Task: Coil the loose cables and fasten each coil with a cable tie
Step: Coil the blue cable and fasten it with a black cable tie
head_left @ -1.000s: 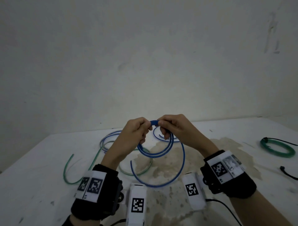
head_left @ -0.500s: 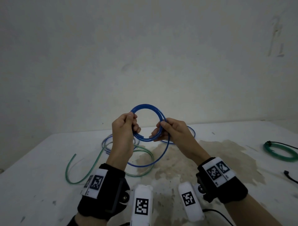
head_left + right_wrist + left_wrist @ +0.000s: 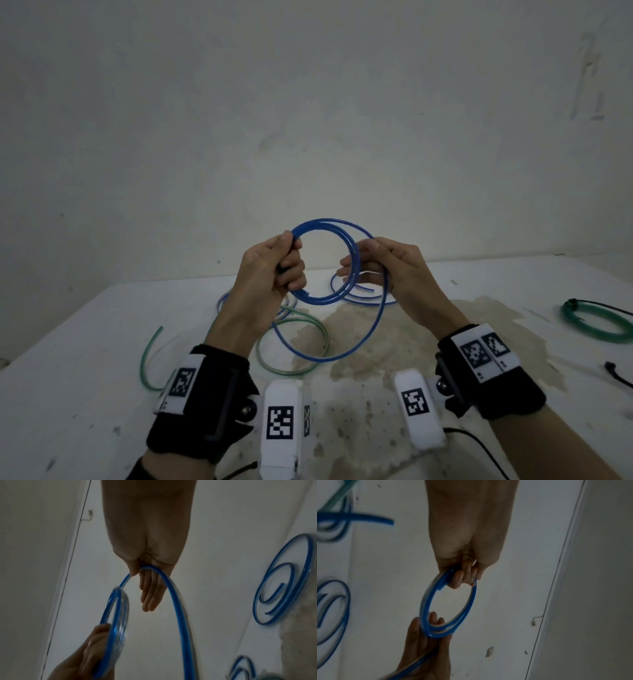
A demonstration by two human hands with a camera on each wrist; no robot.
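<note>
Winding blue cable, your left hand grips the coil at 9 o'clock while your right hand, fingers mostly straight, feeds a loop at 3; next, lay it on.

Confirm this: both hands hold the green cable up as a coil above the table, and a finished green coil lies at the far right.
One thing is wrong: the cable held up is blue, not green. The head view shows the left hand and right hand holding the blue cable as a coil above the table. The finished green coil does lie at the far right.
</note>
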